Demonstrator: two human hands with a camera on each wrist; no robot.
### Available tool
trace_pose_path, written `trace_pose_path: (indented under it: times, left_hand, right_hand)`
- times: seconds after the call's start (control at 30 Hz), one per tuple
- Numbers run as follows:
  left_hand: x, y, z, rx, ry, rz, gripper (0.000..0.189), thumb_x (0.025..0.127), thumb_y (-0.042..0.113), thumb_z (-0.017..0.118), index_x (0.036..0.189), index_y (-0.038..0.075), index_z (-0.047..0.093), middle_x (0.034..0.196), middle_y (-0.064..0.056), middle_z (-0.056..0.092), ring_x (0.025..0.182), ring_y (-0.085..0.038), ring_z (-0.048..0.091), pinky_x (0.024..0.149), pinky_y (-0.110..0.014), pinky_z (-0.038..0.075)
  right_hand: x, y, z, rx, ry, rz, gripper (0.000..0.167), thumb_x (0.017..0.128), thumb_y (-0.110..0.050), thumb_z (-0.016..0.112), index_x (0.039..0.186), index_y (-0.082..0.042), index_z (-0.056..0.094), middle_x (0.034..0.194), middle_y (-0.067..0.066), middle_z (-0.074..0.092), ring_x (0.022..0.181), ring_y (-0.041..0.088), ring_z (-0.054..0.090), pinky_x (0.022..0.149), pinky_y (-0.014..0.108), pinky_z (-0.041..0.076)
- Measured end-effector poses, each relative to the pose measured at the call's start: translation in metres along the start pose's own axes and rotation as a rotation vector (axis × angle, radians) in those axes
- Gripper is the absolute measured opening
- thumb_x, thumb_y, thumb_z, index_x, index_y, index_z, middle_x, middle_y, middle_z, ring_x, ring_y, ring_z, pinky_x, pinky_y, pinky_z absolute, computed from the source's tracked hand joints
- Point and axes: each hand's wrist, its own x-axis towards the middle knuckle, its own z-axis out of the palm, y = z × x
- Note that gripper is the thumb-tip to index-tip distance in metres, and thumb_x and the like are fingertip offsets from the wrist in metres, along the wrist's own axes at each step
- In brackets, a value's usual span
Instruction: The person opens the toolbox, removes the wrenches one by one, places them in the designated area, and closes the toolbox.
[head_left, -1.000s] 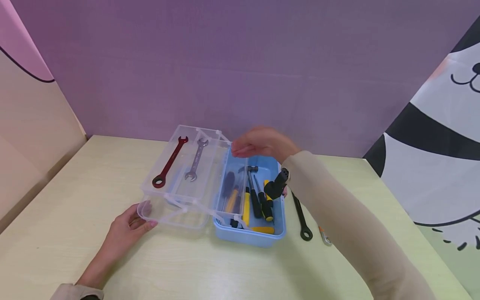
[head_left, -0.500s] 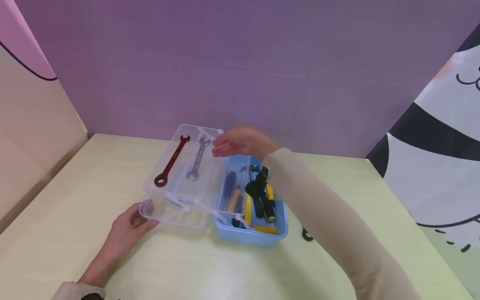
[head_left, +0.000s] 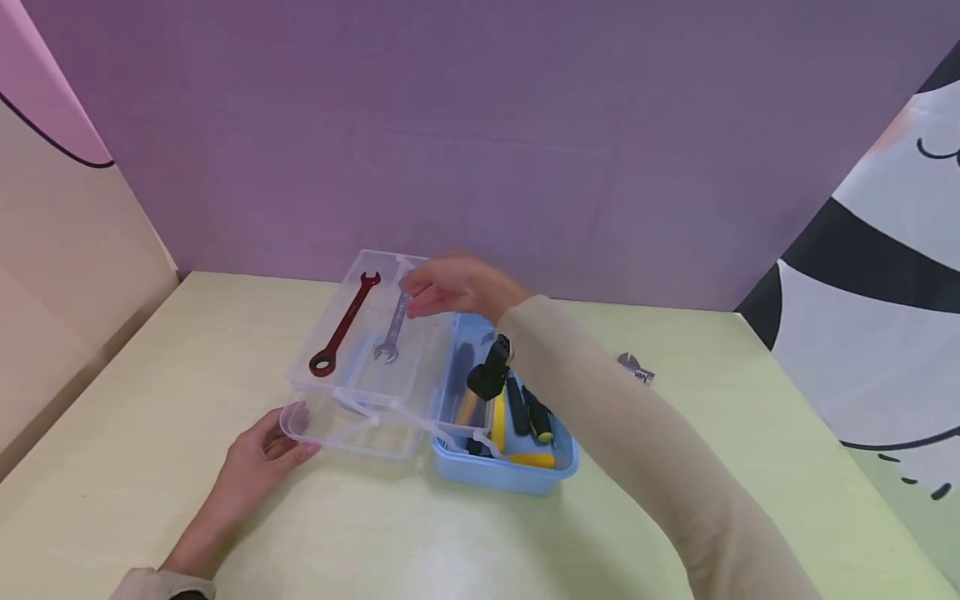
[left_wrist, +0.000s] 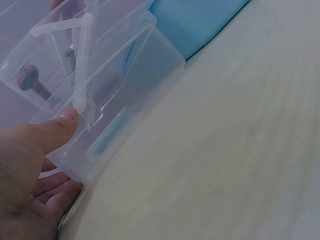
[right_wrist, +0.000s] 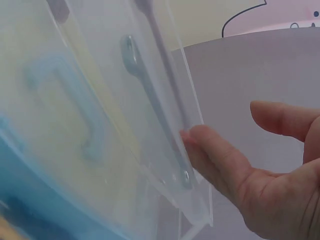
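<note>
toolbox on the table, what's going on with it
A person has both hands at the open blue toolbox. The left hand grips the near-left corner of its clear lid. The right hand, fingers extended, is at the far end of the clear tray, seemingly touching it. A red wrench and a silver wrench lie in that tray, and handled tools lie in the blue base. The right sleeve partly hides a metal tool on the table.

Purple backdrop; probably cartoon panda, cropped, right.
</note>
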Motion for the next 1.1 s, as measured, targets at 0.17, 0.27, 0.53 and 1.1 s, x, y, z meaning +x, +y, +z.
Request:
trace_pose_path:
  times: [0.17, 0.27, 0.53, 1.1]
  left_hand:
    - [-0.001, 0.001, 0.000, 0.005, -0.001, -0.007, 0.059, 0.089, 0.018, 0.068, 0.136, -0.006, 0.042, 0.131, -0.032, 0.052, 0.117, -0.040, 0.057, 0.090, -0.032, 0.054]
    - [-0.002, 0.002, -0.001, 0.009, -0.004, -0.012, 0.058, 0.089, 0.017, 0.068, 0.136, -0.006, 0.042, 0.131, -0.032, 0.052, 0.117, -0.039, 0.057, 0.090, -0.031, 0.054]
    - [-0.003, 0.000, -0.004, 0.015, -0.008, 0.010, 0.057, 0.089, 0.017, 0.068, 0.135, -0.006, 0.043, 0.130, -0.033, 0.052, 0.117, -0.039, 0.056, 0.088, -0.028, 0.055]
    - [-0.007, -0.005, -0.009, 0.014, 0.014, 0.005, 0.055, 0.089, 0.016, 0.068, 0.134, -0.004, 0.044, 0.132, -0.032, 0.051, 0.119, -0.039, 0.055, 0.087, -0.023, 0.055]
  right_hand:
    - [0.004, 0.002, 0.008, 0.024, 0.039, 0.029, 0.037, 0.093, -0.013, 0.060, 0.128, -0.002, 0.051, 0.129, 0.020, 0.054, 0.109, 0.033, 0.064, 0.094, 0.037, 0.054]
    - [0.004, 0.003, 0.010, 0.027, 0.060, 0.038, 0.036, 0.093, -0.013, 0.061, 0.126, -0.003, 0.051, 0.126, 0.020, 0.055, 0.106, 0.033, 0.065, 0.092, 0.036, 0.055]
    - [0.007, 0.002, 0.016, 0.074, 0.067, 0.056, 0.034, 0.098, -0.008, 0.050, 0.130, 0.001, 0.045, 0.127, 0.022, 0.053, 0.111, 0.035, 0.062, 0.094, 0.038, 0.053]
    - [0.013, -0.004, 0.036, -0.065, 0.056, 0.069, 0.030, 0.095, -0.007, 0.054, 0.122, 0.004, 0.051, 0.123, 0.026, 0.056, 0.087, 0.029, 0.065, 0.093, 0.036, 0.053]
